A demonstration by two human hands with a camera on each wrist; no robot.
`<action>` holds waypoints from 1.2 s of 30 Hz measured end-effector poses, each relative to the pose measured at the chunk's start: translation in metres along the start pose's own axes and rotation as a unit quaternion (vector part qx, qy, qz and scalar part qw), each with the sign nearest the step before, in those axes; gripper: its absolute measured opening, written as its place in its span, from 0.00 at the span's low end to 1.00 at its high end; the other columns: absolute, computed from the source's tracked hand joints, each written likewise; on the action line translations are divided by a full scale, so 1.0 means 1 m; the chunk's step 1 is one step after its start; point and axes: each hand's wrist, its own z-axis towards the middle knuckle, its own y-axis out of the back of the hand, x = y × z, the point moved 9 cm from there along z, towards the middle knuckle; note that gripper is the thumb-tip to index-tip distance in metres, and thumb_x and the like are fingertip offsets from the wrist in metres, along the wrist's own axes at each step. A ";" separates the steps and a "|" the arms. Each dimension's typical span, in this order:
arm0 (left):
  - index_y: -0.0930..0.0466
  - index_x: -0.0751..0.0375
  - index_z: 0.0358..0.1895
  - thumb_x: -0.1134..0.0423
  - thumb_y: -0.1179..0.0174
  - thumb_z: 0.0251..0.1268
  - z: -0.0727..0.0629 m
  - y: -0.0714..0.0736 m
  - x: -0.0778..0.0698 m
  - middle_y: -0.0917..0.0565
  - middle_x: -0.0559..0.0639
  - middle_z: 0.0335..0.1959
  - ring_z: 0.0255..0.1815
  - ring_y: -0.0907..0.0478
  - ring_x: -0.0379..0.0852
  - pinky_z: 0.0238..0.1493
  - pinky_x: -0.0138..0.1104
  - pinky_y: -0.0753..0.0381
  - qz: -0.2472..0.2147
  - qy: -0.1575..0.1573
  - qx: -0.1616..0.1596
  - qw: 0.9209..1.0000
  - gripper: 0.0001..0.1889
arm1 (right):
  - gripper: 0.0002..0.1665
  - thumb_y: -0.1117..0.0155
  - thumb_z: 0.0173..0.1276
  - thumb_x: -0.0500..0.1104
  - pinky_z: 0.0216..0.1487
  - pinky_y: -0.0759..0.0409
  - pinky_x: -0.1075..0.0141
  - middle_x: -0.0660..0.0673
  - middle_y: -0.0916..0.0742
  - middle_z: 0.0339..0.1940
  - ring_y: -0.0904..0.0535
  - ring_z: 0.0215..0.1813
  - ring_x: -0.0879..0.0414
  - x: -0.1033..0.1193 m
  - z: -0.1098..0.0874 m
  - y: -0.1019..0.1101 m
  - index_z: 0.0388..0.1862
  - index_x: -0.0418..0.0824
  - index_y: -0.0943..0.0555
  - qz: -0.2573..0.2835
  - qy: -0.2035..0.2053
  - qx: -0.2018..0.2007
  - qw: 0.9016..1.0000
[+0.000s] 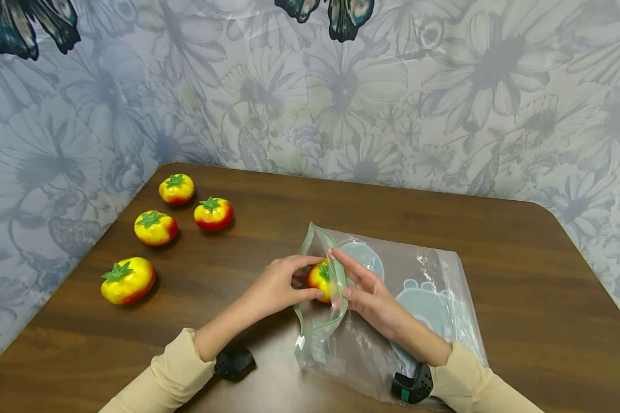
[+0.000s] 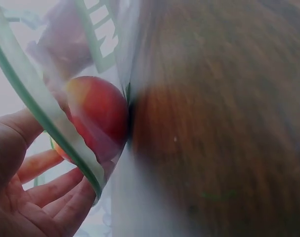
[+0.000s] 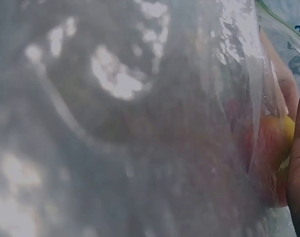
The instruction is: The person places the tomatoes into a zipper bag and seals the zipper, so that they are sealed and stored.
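At the mouth of a clear plastic zip bag [image 1: 382,367] with a green edge, my left hand [image 1: 284,284] holds a yellow-and-red toy persimmon [image 1: 320,281] between thumb and fingers. The left wrist view shows this persimmon [image 2: 98,116] behind the bag's film, with the left hand's fingers [image 2: 56,190] beside the green rim. My right hand [image 1: 374,298] pinches the opposite side of the mouth, thumb and fingers on the green edge. In the right wrist view the persimmon [image 3: 271,153] shows through the creased plastic, beside the right hand [image 3: 299,163].
Several similar persimmons [image 1: 129,280] sit on the left part of the brown wooden table [image 1: 248,183]. Pale blue-green printed shapes [image 1: 426,307] show on the bag, and a white slider [image 1: 300,342] sits at its near corner. A flower-patterned cloth [image 1: 341,103] hangs behind the table.
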 end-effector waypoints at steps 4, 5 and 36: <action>0.24 0.60 0.59 0.57 0.29 0.50 -0.002 -0.004 0.004 0.20 0.52 0.48 0.36 0.20 0.41 0.37 0.28 0.21 -0.008 0.013 0.007 1.000 0.30 | 0.36 0.56 0.69 0.26 0.46 0.23 0.64 0.44 0.51 0.76 0.20 0.42 0.53 -0.002 -0.005 -0.003 0.75 0.40 0.48 0.004 0.002 0.008 1.000; 0.24 0.61 0.59 0.57 0.29 0.50 -0.003 -0.005 0.005 0.20 0.53 0.48 0.36 0.20 0.42 0.37 0.28 0.21 -0.013 0.016 0.007 1.000 0.30 | 0.36 0.56 0.69 0.26 0.45 0.23 0.64 0.43 0.51 0.76 0.21 0.44 0.53 -0.003 -0.005 -0.003 0.75 0.40 0.48 0.004 0.001 0.008 1.000; 0.23 0.62 0.57 0.59 0.27 0.47 0.007 -0.003 0.011 0.20 0.56 0.50 0.37 0.17 0.47 0.34 0.29 0.20 -0.037 0.015 -0.016 0.999 0.30 | 0.36 0.57 0.69 0.25 0.45 0.21 0.62 0.44 0.47 0.75 0.24 0.51 0.49 -0.001 0.000 -0.001 0.74 0.39 0.47 -0.017 -0.006 0.002 1.000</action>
